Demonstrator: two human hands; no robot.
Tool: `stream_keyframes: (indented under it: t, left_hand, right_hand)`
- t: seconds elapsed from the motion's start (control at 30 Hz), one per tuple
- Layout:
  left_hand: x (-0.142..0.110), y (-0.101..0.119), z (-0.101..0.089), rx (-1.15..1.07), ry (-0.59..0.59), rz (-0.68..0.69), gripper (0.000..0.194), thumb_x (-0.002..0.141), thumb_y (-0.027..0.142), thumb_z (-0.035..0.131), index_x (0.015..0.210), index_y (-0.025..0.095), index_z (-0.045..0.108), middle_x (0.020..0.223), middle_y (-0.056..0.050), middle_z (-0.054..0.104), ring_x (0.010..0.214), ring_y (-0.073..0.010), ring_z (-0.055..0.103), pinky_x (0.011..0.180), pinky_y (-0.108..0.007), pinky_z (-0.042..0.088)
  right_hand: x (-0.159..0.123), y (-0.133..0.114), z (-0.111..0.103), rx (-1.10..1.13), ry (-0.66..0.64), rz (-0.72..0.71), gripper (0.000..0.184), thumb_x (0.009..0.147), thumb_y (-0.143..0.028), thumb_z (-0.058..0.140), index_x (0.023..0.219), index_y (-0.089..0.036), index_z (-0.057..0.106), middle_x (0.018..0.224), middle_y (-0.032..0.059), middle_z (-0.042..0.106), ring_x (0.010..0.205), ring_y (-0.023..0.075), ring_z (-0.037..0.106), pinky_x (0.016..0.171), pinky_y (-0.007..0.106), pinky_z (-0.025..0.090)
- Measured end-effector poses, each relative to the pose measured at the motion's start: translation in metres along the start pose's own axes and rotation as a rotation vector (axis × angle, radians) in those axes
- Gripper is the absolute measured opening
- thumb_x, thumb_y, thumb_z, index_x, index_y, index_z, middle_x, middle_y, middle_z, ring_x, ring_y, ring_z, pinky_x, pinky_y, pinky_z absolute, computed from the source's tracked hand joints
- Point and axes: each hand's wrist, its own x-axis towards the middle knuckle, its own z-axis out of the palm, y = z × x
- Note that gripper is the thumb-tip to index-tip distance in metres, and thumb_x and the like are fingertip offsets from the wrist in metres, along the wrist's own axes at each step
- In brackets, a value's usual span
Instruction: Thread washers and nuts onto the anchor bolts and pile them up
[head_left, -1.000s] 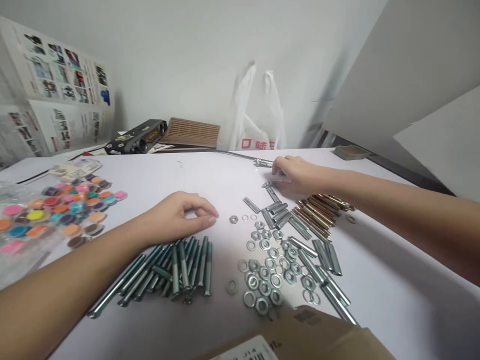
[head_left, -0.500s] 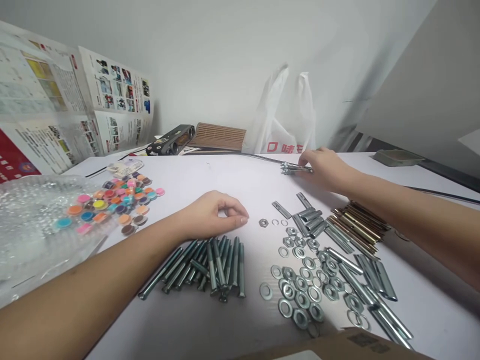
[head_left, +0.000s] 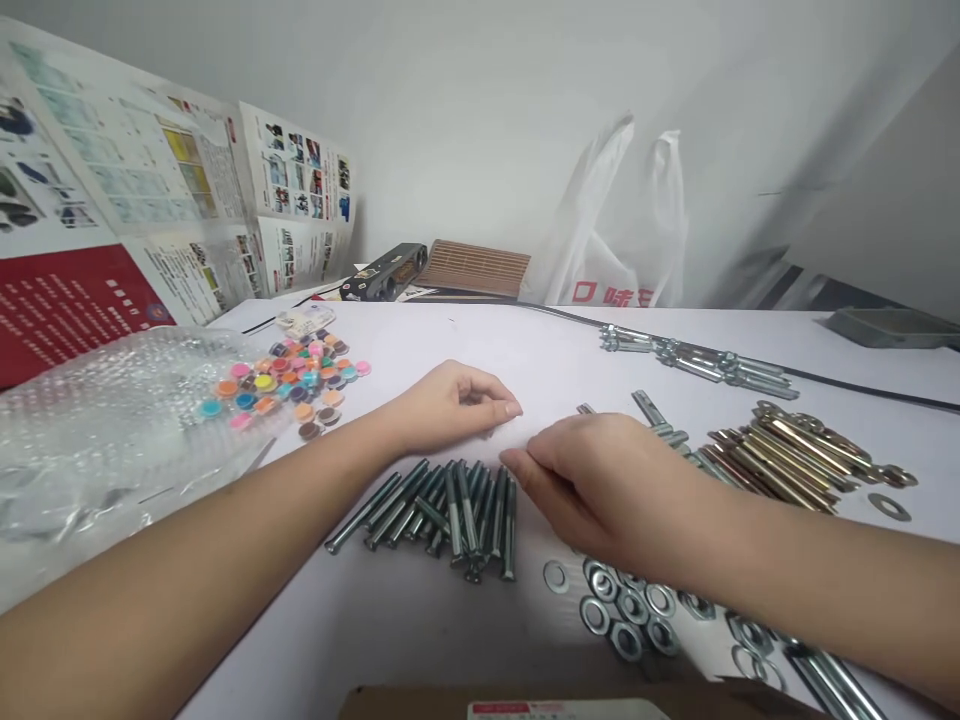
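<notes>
My left hand point(head_left: 459, 408) rests on the white table point(head_left: 420, 630), just behind a pile of dark silvery bolts point(head_left: 465, 510). Its fingers curl loosely, with a gap to the thumb and nothing visible in them. My right hand point(head_left: 600, 475) is low over the table to the right of the bolts. Its thumb and fingers are pressed together; whatever is between them is hidden. Beneath and in front of its forearm lie steel nuts and washers point(head_left: 630, 605). Split metal sleeves point(head_left: 651, 410) show partly behind it. Assembled anchor bolts point(head_left: 694, 360) lie in a row farther back.
Brass-coloured anchors point(head_left: 795, 450) lie at right. Colourful small caps point(head_left: 281, 385) and bubble wrap point(head_left: 142, 400) are at left. A white plastic bag point(head_left: 622, 230), a brown slatted mat point(head_left: 476, 268) and a grey tray point(head_left: 892, 327) stand at the back. A cardboard box point(head_left: 405, 703) is at the front edge.
My right hand has let go of an anchor bolt at the back and come forward and left, near my left hand. The view has turned right; my left hand stays beside the bolts.
</notes>
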Motion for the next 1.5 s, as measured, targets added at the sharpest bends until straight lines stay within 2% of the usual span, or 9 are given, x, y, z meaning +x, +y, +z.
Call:
stream_keyframes:
  t: [0.17, 0.3, 0.53, 0.77, 0.97, 1.07, 1.2, 1.3, 1.5]
  left_hand:
    - [0.0, 0.0, 0.002, -0.012, 0.007, 0.002, 0.025, 0.083, 0.033, 0.063, 0.089, 0.01, 0.071, 0.065, -0.003, 0.061, 0.062, -0.0098, 0.053, 0.059, -0.022, 0.042]
    - [-0.002, 0.001, 0.004, 0.023, 0.008, -0.005, 0.024, 0.083, 0.032, 0.062, 0.09, 0.01, 0.071, 0.068, -0.003, 0.063, 0.063, -0.0102, 0.054, 0.058, -0.022, 0.042]
    - [-0.004, 0.003, 0.004, 0.073, 0.01, -0.02, 0.026, 0.084, 0.032, 0.06, 0.093, 0.011, 0.071, 0.072, -0.005, 0.066, 0.065, -0.0111, 0.057, 0.06, -0.022, 0.044]
    - [-0.003, 0.002, 0.001, 0.163, -0.019, 0.009, 0.024, 0.083, 0.031, 0.06, 0.093, 0.013, 0.072, 0.086, -0.007, 0.07, 0.078, -0.0144, 0.061, 0.073, -0.027, 0.048]
    - [-0.003, 0.0, 0.0, 0.177, -0.049, 0.037, 0.037, 0.089, 0.042, 0.053, 0.094, 0.012, 0.072, 0.074, -0.006, 0.067, 0.069, -0.0139, 0.059, 0.064, -0.025, 0.047]
    - [-0.004, -0.001, 0.0, 0.135, -0.069, 0.1, 0.05, 0.093, 0.05, 0.043, 0.091, 0.01, 0.073, 0.069, -0.007, 0.064, 0.066, -0.014, 0.058, 0.061, -0.025, 0.045]
    - [-0.003, -0.001, 0.002, 0.165, -0.017, 0.251, 0.037, 0.086, 0.045, 0.059, 0.083, 0.012, 0.076, 0.073, -0.008, 0.067, 0.072, -0.0164, 0.06, 0.065, -0.027, 0.047]
    - [-0.002, 0.0, 0.005, 0.176, 0.08, 0.301, 0.024, 0.081, 0.035, 0.067, 0.082, 0.014, 0.077, 0.074, -0.008, 0.068, 0.076, -0.0173, 0.061, 0.07, -0.028, 0.048]
    - [-0.002, 0.001, 0.007, 0.226, 0.141, 0.125, 0.026, 0.08, 0.037, 0.068, 0.084, 0.013, 0.074, 0.08, -0.006, 0.069, 0.077, -0.016, 0.061, 0.071, -0.027, 0.047]
  right_hand:
    - [-0.005, 0.004, 0.015, -0.037, -0.155, 0.022, 0.047, 0.093, -0.04, 0.031, 0.053, -0.018, 0.045, 0.047, 0.0011, 0.046, 0.043, 0.0103, 0.025, 0.048, 0.028, 0.02]
    - [-0.003, 0.001, 0.019, -0.058, -0.173, 0.041, 0.05, 0.09, -0.046, 0.035, 0.049, -0.018, 0.044, 0.041, 0.0001, 0.042, 0.04, 0.011, 0.019, 0.043, 0.029, 0.017]
    - [-0.009, 0.002, 0.011, 0.011, -0.257, 0.213, 0.047, 0.084, -0.052, 0.039, 0.051, -0.022, 0.055, 0.045, 0.0027, 0.052, 0.04, 0.0144, 0.039, 0.04, 0.029, 0.026]
    - [-0.006, -0.003, 0.005, 0.011, -0.251, 0.339, 0.038, 0.072, -0.045, 0.052, 0.045, -0.02, 0.04, 0.04, -0.0015, 0.036, 0.038, 0.01, 0.021, 0.035, 0.026, 0.017]
    - [0.001, 0.009, 0.003, 0.21, -0.315, 0.33, 0.032, 0.075, -0.035, 0.047, 0.05, -0.019, 0.035, 0.043, -0.0033, 0.028, 0.041, 0.009, 0.022, 0.034, 0.025, 0.015]
    - [0.004, 0.016, -0.005, 0.305, -0.177, 0.343, 0.034, 0.081, -0.039, 0.045, 0.054, -0.019, 0.039, 0.047, -0.0033, 0.033, 0.042, 0.0085, 0.028, 0.036, 0.023, 0.021]
    - [0.01, 0.019, -0.012, 0.238, 0.121, 0.249, 0.032, 0.085, -0.037, 0.045, 0.059, -0.02, 0.05, 0.048, -0.0031, 0.043, 0.045, 0.0088, 0.035, 0.039, 0.023, 0.025]
    - [0.011, 0.018, -0.014, 0.13, 0.163, 0.16, 0.027, 0.087, -0.035, 0.045, 0.068, -0.021, 0.058, 0.05, -0.0033, 0.049, 0.046, 0.0092, 0.036, 0.043, 0.024, 0.026]
    - [0.002, 0.016, -0.02, -0.081, 0.168, 0.207, 0.037, 0.087, -0.048, 0.047, 0.11, -0.021, 0.057, 0.056, -0.0013, 0.058, 0.045, 0.0131, 0.045, 0.042, 0.025, 0.027]
